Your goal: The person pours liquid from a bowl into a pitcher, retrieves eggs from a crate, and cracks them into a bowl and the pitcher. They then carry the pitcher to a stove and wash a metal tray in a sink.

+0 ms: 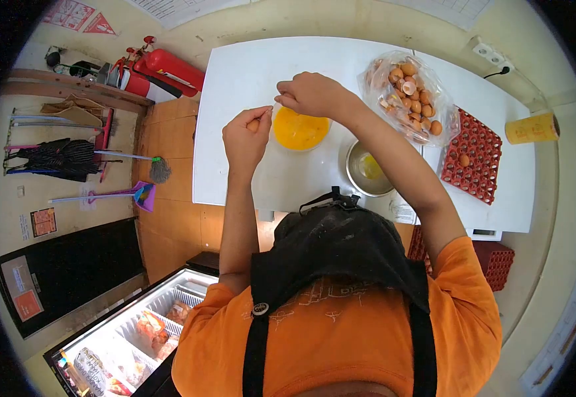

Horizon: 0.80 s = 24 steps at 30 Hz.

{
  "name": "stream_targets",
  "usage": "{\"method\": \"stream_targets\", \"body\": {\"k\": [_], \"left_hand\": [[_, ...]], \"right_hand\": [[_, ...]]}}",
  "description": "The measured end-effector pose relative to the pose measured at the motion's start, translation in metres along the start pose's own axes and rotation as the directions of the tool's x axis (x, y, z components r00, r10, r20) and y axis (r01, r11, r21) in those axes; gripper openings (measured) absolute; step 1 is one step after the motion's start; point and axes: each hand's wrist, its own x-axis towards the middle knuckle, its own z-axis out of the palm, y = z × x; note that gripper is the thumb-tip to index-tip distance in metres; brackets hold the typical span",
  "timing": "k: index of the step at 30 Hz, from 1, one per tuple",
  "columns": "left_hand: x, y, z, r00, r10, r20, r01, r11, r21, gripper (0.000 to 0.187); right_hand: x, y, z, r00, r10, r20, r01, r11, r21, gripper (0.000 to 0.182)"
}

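Observation:
My left hand is closed around a brown egg, just left of a bowl of beaten yellow egg. Whether the shell is whole or broken is hidden by the fingers. My right hand reaches over the bowl's far side, its fingers pinched together close to the left hand. What lies in that pinch, if anything, is too small to make out. Under my right forearm stands a metal bowl with some clear and yellowish egg in it.
A plastic bag of brown eggshells lies on the white table. Beside it is a red egg tray holding one egg. A yellow roll is at the right. Fire extinguishers stand left; an open freezer is behind-left.

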Motion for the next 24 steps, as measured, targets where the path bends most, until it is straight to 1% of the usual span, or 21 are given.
{"method": "stream_targets", "body": {"k": [2,3,4,5,6,8,9,10,11,12,13,14,15,16,17,18,19,20,22,24], "left_hand": [[0.0,-0.001,-0.002,1.0,-0.025,0.001,0.025,1.0,-0.017,0.016],[0.002,-0.003,-0.002,1.0,-0.017,-0.014,0.016,0.997,-0.07,0.014],[0.003,-0.005,-0.002,0.999,-0.009,-0.03,0.005,0.992,-0.124,0.013],[0.003,-0.006,-0.002,1.0,-0.008,-0.028,0.004,0.992,-0.123,0.013],[0.004,-0.004,-0.003,0.999,-0.007,-0.051,-0.001,0.987,-0.16,0.012],[0.004,0.001,-0.004,0.997,-0.006,-0.073,-0.008,0.98,-0.197,0.012],[0.004,0.005,-0.004,0.997,-0.02,-0.071,0.001,0.966,-0.259,0.011],[0.005,0.01,-0.004,0.997,-0.032,-0.07,0.008,0.947,-0.321,0.011],[0.005,0.014,-0.002,0.997,-0.026,-0.074,0.001,0.946,-0.323,0.011],[0.003,0.018,0.0,0.997,0.014,-0.075,-0.037,0.947,-0.318,0.012],[0.003,0.02,0.002,0.996,0.056,-0.074,-0.076,0.947,-0.312,0.013],[0.005,0.02,0.005,0.996,0.059,-0.072,-0.079,0.946,-0.313,0.013],[0.006,0.019,0.009,0.994,0.088,-0.065,-0.102,0.957,-0.271,0.013],[0.006,0.019,0.011,0.992,0.116,-0.058,-0.126,0.965,-0.228,0.013],[0.006,0.02,0.011,0.991,0.119,-0.054,-0.129,0.965,-0.229,0.013],[0.006,0.025,0.009,0.996,0.081,0.026,-0.077,0.987,-0.145,0.012],[0.006,0.027,0.006,0.994,0.036,0.105,-0.031,0.998,-0.055,0.013],[0.006,0.028,0.006,0.993,0.042,0.112,-0.036,0.998,-0.055,0.013],[0.006,0.028,0.005,0.969,0.141,0.202,-0.157,0.985,0.067,0.014],[0.006,0.033,0.004,0.969,0.141,0.202,-0.157,0.986,0.064,0.013]], "right_hand": [[-0.001,-0.003,-0.013,0.997,-0.053,0.054,0.049,0.995,0.082,0.033],[-0.002,-0.003,-0.016,0.997,-0.051,0.053,0.047,0.996,0.081,0.033],[-0.002,-0.003,-0.019,0.997,-0.07,0.015,0.068,0.995,0.076,0.031],[-0.002,-0.002,-0.02,0.996,-0.088,-0.023,0.089,0.993,0.072,0.029],[-0.002,0.0,-0.021,0.996,-0.087,-0.024,0.088,0.994,0.071,0.029],[-0.001,0.006,-0.023,0.982,-0.095,-0.161,0.142,0.937,0.318,0.03],[-0.004,0.007,-0.019,0.982,-0.096,-0.163,0.144,0.938,0.315,0.03],[-0.006,0.008,-0.012,0.994,0.027,-0.101,0.047,0.752,0.657,0.031],[-0.01,0.009,-0.005,0.993,0.116,0.002,-0.054,0.445,0.894,0.032],[-0.017,0.009,0.001,0.993,0.116,0.0,-0.052,0.447,0.893,0.032],[-0.026,0.008,0.007,0.986,0.146,0.086,-0.124,0.28,0.952,0.033],[-0.033,0.006,0.013,0.971,0.162,0.174,-0.192,0.102,0.976,0.034],[-0.039,0.002,0.018,0.961,0.155,0.231,-0.232,-0.01,0.973,0.032],[-0.044,-0.002,0.022,0.96,0.158,0.229,-0.231,-0.011,0.973,0.032],[-0.046,-0.007,0.026,0.961,0.141,0.237,-0.223,-0.11,0.969,0.033],[-0.048,-0.01,0.03,0.962,0.123,0.242,-0.214,-0.207,0.955,0.033],[-0.048,-0.01,0.036,0.963,0.139,0.23,-0.19,-0.253,0.949,0.029],[-0.049,-0.01,0.042,0.963,0.146,0.224,-0.183,-0.254,0.95,0.029],[-0.049,-0.012,0.042,0.962,0.129,0.242,-0.189,-0.326,0.926,0.029],[-0.057,-0.011,0.042,0.952,0.185,0.243,-0.178,-0.311,0.934,0.03]]}}
